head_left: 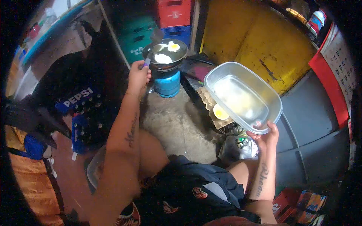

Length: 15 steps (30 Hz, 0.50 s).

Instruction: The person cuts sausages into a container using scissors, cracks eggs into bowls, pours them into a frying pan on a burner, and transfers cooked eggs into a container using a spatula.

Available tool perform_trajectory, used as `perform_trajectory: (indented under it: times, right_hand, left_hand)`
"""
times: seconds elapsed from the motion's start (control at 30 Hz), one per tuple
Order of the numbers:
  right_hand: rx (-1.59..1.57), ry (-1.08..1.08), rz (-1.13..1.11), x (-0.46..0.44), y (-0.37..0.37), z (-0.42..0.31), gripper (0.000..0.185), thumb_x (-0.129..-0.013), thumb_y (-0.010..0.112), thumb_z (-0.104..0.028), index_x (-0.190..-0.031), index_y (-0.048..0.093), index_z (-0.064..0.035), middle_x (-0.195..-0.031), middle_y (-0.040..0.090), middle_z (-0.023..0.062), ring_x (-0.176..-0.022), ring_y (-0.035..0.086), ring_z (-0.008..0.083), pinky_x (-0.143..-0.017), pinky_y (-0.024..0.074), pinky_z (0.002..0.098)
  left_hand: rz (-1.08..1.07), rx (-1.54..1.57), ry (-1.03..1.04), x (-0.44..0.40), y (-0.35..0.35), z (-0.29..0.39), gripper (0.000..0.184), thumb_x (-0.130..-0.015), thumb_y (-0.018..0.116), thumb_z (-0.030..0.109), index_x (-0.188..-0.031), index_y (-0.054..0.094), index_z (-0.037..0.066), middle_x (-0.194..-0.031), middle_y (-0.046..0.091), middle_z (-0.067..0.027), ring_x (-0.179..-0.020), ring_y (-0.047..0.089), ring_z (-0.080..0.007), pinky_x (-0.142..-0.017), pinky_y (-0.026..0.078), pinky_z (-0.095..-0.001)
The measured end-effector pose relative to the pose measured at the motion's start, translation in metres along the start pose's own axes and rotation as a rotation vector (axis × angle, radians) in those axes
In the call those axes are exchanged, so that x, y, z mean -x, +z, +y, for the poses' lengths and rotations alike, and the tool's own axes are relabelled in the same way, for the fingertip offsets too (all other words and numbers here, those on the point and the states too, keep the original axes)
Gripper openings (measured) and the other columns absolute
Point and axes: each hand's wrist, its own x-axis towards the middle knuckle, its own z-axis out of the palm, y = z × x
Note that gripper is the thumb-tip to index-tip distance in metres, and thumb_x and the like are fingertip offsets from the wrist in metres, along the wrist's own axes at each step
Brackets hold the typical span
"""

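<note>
My left hand (139, 77) is closed around the purple handle of a spatula (147, 60), whose dark blade is hard to make out at the left rim of the pan. In the frying pan (183, 54) lie a fried egg (173, 46) with a yellow yolk and a larger white piece of egg (163, 58). The pan sits on a burner over a blue gas tank (167, 83). My right hand (267, 135) grips the near end of a clear plastic container (277, 107), tilted up and showing a blurry pale yellow patch at its base.
An egg tray (206, 98) stands under the container, with a small white bowl (221, 112) holding something yellow on it. Green crates (135, 43) and a red crate (174, 13) are stacked behind the pan. A Pepsi crate (81, 98) is at left, a plastic bag (235, 148) at right.
</note>
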Motion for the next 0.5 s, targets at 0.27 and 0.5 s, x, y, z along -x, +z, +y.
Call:
perform_trajectory:
  times: [0.27,0.5]
  right_hand:
    - [0.025,-0.001,-0.034,-0.003,0.001,0.009,0.054,-0.079,0.066,-0.027,-0.122,0.048,-0.0010,-0.103,0.059,0.0187,-0.087,0.065,0.0370,-0.063,0.0618,0.0556]
    - [0.039,0.027,-0.089,-0.006,0.001,0.010,0.055,-0.079,0.067,-0.027,-0.123,0.047,-0.0012,-0.108,0.058,0.0205,-0.087,0.065,0.0372,-0.060,0.0615,0.0532]
  left_hand:
    - [0.048,-0.175,0.266,-0.004,-0.022,0.001,0.031,-0.084,0.062,0.001,-0.116,0.059,0.004,-0.089,0.063,-0.0066,-0.071,0.058,-0.0114,-0.060,0.047,-0.0243]
    - [0.052,-0.087,0.489,0.008,-0.038,0.024,0.032,-0.080,0.067,0.000,-0.112,0.063,0.002,-0.099,0.064,-0.0063,-0.083,0.059,-0.0112,-0.071,0.049,-0.0242]
